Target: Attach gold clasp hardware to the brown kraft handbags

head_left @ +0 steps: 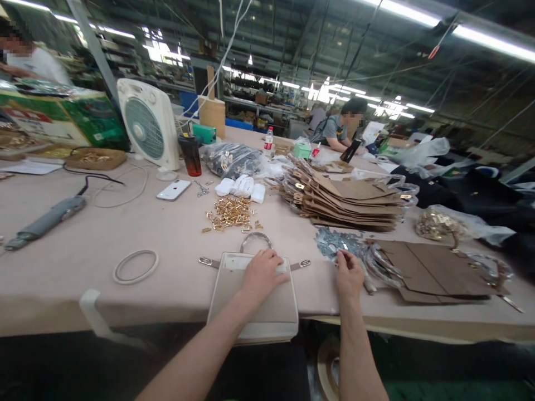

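Observation:
A beige handbag point(225, 289) with pale edging lies at the table's front edge, its looped handle point(257, 239) pointing away from me. Two straps with metal buckles point(301, 264) stick out at its sides. My left hand point(264, 273) rests flat across the upper part of the bag, fingers stretched out. To the right, my right hand point(350, 273) is at the near edge of a heap of small grey metal plates point(330, 240). Its thumb and fingers are pinched together; whatever they hold is too small to make out.
Gold metal fittings point(234, 213) are heaped beyond the bag. Stacked brown bag panels point(346, 200) and more brown pieces point(438, 270) lie right. Leftward are a tape roll point(136, 266), a grey power tool point(48, 221), a phone point(174, 190) and a fan point(146, 125). Other people work farther off.

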### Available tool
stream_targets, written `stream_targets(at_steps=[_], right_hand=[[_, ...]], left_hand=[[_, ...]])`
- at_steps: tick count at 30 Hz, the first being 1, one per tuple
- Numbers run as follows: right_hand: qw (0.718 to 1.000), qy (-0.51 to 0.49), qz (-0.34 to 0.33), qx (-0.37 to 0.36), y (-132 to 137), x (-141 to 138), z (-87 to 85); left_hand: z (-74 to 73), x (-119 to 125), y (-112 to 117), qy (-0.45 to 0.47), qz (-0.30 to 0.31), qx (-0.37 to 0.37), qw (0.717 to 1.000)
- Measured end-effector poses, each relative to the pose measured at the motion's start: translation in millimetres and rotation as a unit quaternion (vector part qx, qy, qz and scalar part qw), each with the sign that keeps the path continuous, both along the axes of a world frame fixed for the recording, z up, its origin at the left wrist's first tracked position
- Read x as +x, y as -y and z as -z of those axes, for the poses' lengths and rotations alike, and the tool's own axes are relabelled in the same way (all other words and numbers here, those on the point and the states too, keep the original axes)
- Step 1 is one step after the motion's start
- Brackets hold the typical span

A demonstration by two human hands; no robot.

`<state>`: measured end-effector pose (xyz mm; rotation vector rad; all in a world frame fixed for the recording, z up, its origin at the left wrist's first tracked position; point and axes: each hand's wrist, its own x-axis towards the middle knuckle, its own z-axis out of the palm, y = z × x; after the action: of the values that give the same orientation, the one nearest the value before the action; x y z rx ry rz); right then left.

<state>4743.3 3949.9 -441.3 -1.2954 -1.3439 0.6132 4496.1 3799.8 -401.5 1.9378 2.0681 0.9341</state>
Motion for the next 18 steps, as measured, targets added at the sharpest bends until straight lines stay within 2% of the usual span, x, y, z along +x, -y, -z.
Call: stream_targets(at_steps=[4,8,12,15,18], right_hand=[[0.998,-0.054,-0.011,-0.003,7,-4,0.7],[0.987,-0.096,-0.127,-0.038,23,-23,-3.1],[0.963,-0.075,-0.252,-0.058,42,-51,-18.8],[0.944,-0.058,-0.316,-0.070,52,-69,-31.5],[0.927,-0.059,-0.358,-0.097,59,-82,-36.3]], left_hand=[[-0.9,-1,2,0.010,-0.011,-0.013,1.000],[0.4,0,9,0.014,0.000,0.017,1.000],[2.3,2,15,0.006,0.013,0.041,0.999],[1.3,3,15,-0.003,0.015,0.041,0.999],[-0.3,5,15,-0.016,0.013,0.038,0.999]])
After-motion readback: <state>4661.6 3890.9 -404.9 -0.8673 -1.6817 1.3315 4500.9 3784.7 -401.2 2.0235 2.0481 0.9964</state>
